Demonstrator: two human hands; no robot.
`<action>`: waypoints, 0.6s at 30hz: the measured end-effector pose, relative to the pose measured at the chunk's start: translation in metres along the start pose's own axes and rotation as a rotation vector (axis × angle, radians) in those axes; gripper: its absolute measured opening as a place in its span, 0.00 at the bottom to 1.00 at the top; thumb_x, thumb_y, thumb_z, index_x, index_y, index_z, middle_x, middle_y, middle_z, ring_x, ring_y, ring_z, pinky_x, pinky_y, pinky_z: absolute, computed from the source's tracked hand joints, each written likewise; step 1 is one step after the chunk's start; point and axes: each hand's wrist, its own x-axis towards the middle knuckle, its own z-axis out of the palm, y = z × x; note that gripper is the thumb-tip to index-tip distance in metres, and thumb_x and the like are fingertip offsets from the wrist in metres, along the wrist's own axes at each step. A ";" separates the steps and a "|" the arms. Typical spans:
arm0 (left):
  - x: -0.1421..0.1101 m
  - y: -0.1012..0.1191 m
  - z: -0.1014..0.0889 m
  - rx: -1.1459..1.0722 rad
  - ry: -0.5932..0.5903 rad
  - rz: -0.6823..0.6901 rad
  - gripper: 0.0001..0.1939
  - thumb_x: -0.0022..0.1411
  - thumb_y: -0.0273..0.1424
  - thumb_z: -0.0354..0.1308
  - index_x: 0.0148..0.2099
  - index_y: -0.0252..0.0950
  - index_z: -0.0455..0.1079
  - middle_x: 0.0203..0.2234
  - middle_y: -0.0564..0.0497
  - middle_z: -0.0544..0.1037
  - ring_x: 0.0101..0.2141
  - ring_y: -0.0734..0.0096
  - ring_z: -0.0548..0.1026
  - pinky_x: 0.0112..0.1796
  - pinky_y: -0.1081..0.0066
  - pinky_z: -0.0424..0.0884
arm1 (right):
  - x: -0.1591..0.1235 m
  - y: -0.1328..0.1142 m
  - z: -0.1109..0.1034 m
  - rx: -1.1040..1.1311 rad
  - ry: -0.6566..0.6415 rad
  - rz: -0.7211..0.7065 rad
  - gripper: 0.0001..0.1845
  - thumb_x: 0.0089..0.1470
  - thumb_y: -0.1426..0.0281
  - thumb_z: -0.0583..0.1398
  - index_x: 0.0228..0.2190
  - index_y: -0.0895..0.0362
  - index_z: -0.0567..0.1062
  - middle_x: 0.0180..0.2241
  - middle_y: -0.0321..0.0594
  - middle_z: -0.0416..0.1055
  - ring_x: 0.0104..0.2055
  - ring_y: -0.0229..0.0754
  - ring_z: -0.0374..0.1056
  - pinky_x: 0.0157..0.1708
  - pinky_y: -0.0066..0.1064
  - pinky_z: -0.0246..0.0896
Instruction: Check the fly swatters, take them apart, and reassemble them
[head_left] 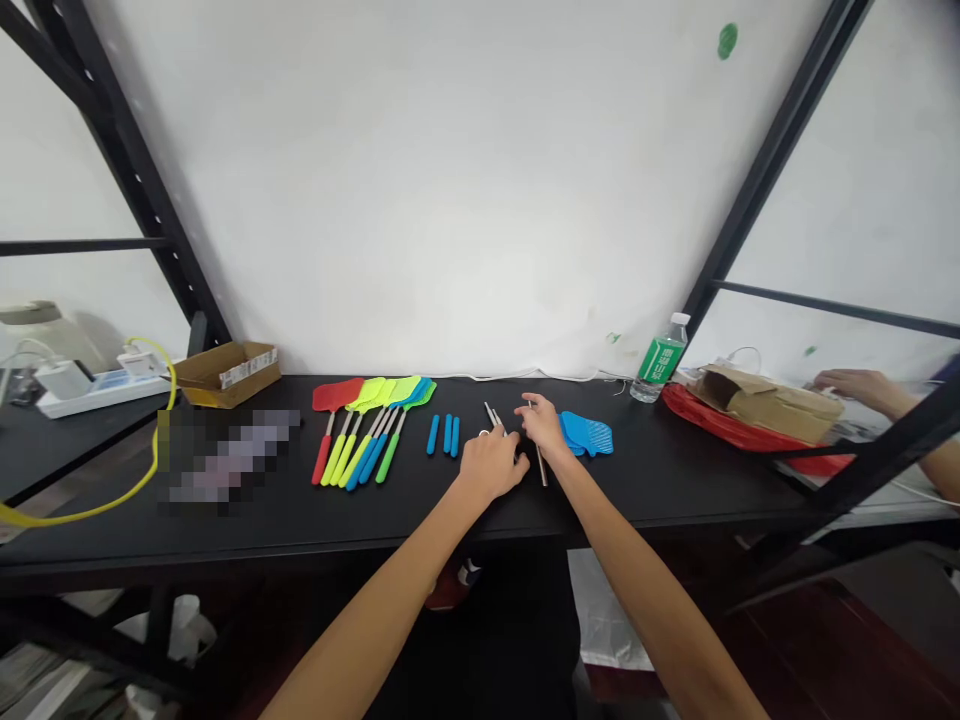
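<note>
My left hand [491,465] is palm down on the black table, its fingers curled over a few thin metal rods [491,412] whose tips stick out beyond them. Just to the right, my right hand [544,425] has its fingers closed about another metal rod [542,468], which slants toward the front edge. Three blue handle grips [448,435] lie left of my left hand. Beside my right hand are several blue hand-shaped fly swatter heads [589,435], stacked and partly covered by it. Finished-looking fly swatters [367,430] in red, yellow, blue and green lie in a row farther left.
An open cardboard box [229,375] stands at the back left, near a yellow cable [169,390] and a power strip [105,390]. A water bottle [661,360] stands at the back right. Beyond it are a torn carton [772,405] on red plastic and another person's hand [859,388].
</note>
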 end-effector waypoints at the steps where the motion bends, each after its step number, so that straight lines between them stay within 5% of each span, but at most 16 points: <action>1: -0.002 -0.004 -0.001 0.001 0.006 0.011 0.17 0.66 0.39 0.49 0.50 0.38 0.73 0.42 0.43 0.74 0.43 0.54 0.75 0.39 0.62 0.71 | 0.000 -0.003 0.006 -0.026 0.001 0.005 0.26 0.52 0.72 0.55 0.53 0.56 0.70 0.39 0.42 0.77 0.37 0.44 0.73 0.40 0.35 0.69; 7: -0.013 -0.022 -0.009 0.019 0.030 0.033 0.14 0.67 0.34 0.47 0.44 0.37 0.73 0.40 0.44 0.75 0.40 0.58 0.75 0.37 0.64 0.71 | -0.007 -0.024 0.031 -0.176 -0.054 -0.009 0.31 0.50 0.77 0.55 0.57 0.62 0.68 0.52 0.51 0.73 0.56 0.49 0.69 0.58 0.37 0.59; 14: -0.037 -0.023 -0.010 0.001 0.156 0.087 0.19 0.63 0.42 0.57 0.49 0.34 0.74 0.47 0.40 0.75 0.52 0.48 0.69 0.50 0.55 0.67 | -0.029 -0.023 0.034 -0.251 -0.106 -0.245 0.23 0.56 0.71 0.55 0.54 0.59 0.72 0.53 0.49 0.72 0.56 0.48 0.67 0.57 0.39 0.58; 18: -0.050 -0.036 -0.017 -0.070 0.152 0.101 0.13 0.64 0.38 0.56 0.47 0.38 0.75 0.47 0.45 0.78 0.50 0.55 0.72 0.52 0.58 0.66 | -0.036 -0.024 0.037 -0.320 -0.165 -0.383 0.21 0.56 0.69 0.59 0.50 0.59 0.74 0.52 0.50 0.72 0.58 0.50 0.64 0.59 0.40 0.54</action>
